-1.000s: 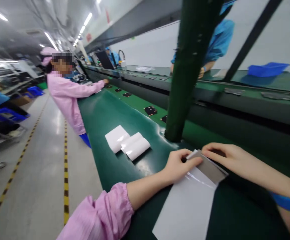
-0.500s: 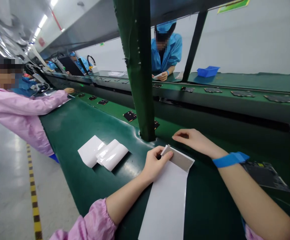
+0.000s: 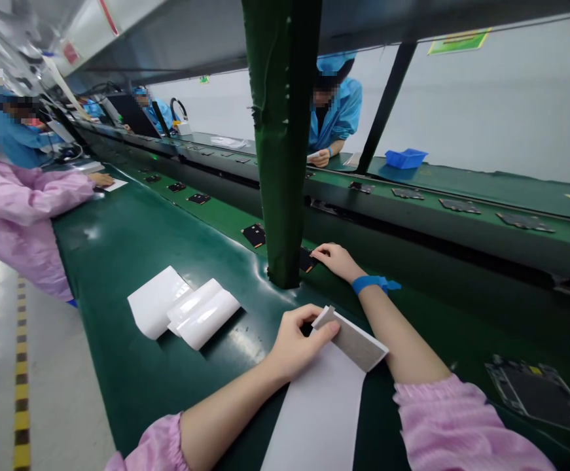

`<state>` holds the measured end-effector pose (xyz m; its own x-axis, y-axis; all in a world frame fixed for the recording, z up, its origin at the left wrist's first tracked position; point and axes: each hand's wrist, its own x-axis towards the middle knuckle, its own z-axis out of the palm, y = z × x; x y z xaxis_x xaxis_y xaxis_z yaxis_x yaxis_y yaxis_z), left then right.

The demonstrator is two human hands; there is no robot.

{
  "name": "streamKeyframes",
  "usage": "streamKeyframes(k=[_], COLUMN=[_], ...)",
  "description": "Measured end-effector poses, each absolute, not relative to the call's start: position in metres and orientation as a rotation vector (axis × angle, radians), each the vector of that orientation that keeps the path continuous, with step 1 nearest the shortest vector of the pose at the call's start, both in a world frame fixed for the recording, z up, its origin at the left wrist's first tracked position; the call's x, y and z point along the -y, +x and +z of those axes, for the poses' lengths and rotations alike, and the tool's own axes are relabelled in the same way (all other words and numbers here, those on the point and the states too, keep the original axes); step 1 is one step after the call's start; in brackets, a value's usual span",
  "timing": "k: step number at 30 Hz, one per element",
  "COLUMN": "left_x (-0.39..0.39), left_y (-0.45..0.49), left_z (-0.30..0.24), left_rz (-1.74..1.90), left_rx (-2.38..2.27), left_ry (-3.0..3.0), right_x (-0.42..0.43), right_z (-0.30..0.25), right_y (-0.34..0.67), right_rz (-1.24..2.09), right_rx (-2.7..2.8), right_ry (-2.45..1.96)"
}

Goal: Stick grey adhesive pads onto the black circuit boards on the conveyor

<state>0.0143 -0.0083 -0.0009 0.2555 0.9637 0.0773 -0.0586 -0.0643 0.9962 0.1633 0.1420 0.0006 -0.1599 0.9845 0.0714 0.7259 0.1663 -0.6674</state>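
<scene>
My left hand [image 3: 297,340] pinches the corner of a small grey-white pad [image 3: 351,340] that lies at the top end of a long white backing strip [image 3: 314,412] on the green bench. My right hand [image 3: 334,260], with a blue wrist strap [image 3: 372,283], reaches forward to the conveyor and rests its fingers on a black board [image 3: 307,260] beside the green post [image 3: 279,144]. The post partly hides that board.
Curled white liner sheets [image 3: 181,311] lie left of my hands. More black boards [image 3: 254,234] ride the green belt. Another board [image 3: 534,392] sits at right. A person in pink [image 3: 19,209] works at left; a person in blue [image 3: 336,111] and a blue tray [image 3: 405,157] are across.
My right hand left the pad and stretched forward to the black board by the post. My left hand kept its pinch on the pad. My view swung right.
</scene>
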Motion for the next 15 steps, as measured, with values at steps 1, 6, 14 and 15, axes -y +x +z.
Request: streamKeyframes(k=[1, 6, 14, 15], left_x=[0.008, 0.009, 0.009, 0.008], left_y=[0.014, 0.014, 0.015, 0.014], left_z=[-0.001, 0.002, 0.002, 0.002], left_rz=[1.084, 1.07, 1.077, 1.077], left_rx=[-0.948, -0.946, -0.94, -0.94], left_ry=[1.335, 1.331, 1.333, 1.335], right_x=[-0.142, -0.143, -0.134, -0.134], right_z=[0.0, -0.004, -0.013, -0.014], right_y=[0.165, 0.171, 0.176, 0.178], right_rz=[0.67, 0.599, 0.474, 0.469], right_rx=[1.959, 1.995, 1.968, 1.949], right_ry=[-1.629, -1.7, -1.762, -1.777])
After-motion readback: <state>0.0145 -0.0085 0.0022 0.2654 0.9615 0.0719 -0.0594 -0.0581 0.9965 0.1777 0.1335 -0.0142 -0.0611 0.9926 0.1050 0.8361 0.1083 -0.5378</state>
